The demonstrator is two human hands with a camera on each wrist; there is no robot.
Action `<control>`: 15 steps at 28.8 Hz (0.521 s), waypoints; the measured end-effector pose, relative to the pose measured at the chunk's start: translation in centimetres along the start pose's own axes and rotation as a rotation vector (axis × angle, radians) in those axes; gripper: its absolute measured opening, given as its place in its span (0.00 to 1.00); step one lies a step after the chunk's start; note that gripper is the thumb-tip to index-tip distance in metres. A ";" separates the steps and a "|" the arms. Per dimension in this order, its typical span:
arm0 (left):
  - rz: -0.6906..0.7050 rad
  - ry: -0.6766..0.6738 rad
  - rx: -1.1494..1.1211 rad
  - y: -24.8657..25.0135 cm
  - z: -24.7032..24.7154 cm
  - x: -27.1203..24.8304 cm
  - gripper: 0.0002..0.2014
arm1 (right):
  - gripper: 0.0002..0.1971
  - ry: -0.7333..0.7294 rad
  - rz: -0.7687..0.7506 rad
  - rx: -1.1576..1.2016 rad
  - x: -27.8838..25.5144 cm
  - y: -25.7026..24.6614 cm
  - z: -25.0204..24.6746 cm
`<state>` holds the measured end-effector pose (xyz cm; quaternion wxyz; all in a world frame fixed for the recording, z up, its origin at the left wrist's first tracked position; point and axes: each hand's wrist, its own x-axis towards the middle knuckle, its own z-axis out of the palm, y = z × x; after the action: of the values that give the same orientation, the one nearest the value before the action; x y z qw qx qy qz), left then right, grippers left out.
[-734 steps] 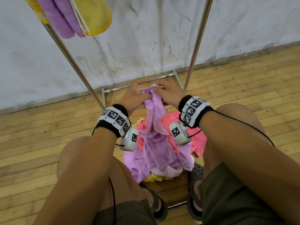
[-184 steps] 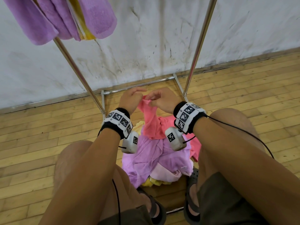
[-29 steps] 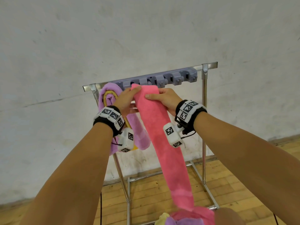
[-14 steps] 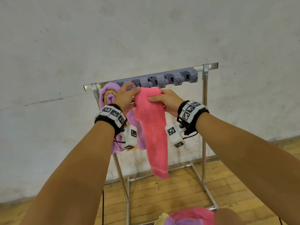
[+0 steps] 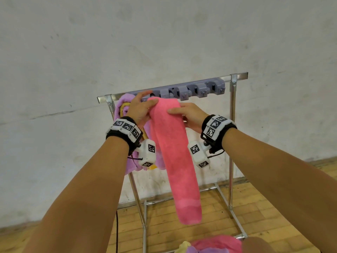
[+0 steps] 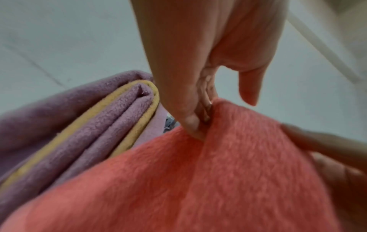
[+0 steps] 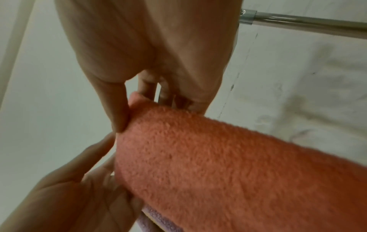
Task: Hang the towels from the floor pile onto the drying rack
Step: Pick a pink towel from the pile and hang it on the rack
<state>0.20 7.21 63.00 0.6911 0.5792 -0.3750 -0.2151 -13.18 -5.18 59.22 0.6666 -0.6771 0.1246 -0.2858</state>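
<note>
A pink towel is doubled over at the rack's top bar, and its near end hangs down toward the floor. My left hand pinches the fold's left edge between thumb and fingers, with one finger reaching up to the bar. The right hand pinches the right edge, thumb in front and fingers behind. In both wrist views the pink towel fills the lower half. The towel's far end is hidden.
Purple and yellow towels hang at the bar's left end, touching my left wrist. Grey clips line the bar to the right. The floor pile lies by the rack's base frame. A white wall stands close behind.
The pink towel's near end hangs lower than half a second ago. Both hands stay at the top bar on the fold, the left fingers now up against the bar.
</note>
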 end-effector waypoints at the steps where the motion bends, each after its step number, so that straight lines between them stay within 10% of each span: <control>1: -0.021 -0.008 0.026 0.0 0.1 -0.2 0.23 | 0.17 0.014 -0.030 0.001 0.0 -0.2 0.0; 6: -0.172 -0.152 0.131 0.0 0.8 -1.2 0.22 | 0.12 0.100 -0.156 0.018 0.6 -0.8 0.3; 15: -0.022 -0.027 -0.041 0.6 0.8 -0.5 0.18 | 0.15 0.049 -0.073 -0.072 0.0 -1.5 -0.3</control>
<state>-0.77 7.20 63.51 0.6951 0.5661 -0.3737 -0.2381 -13.69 -5.32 60.63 0.6276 -0.6976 0.1262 -0.3217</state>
